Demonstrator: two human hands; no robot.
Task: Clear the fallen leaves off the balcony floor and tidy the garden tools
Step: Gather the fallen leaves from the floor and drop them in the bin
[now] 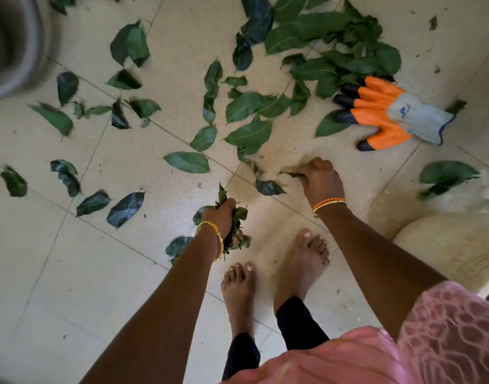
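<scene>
left hand point(222, 214) clutches a bunch of leaves point(237, 231); right hand point(321, 178) pinches a floor leaf point(291, 174).

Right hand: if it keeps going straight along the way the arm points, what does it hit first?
Probably the big leaf just beyond the right hand, up and left of the knuckles; bare floor lies between. The glove sits off to the right.
</scene>
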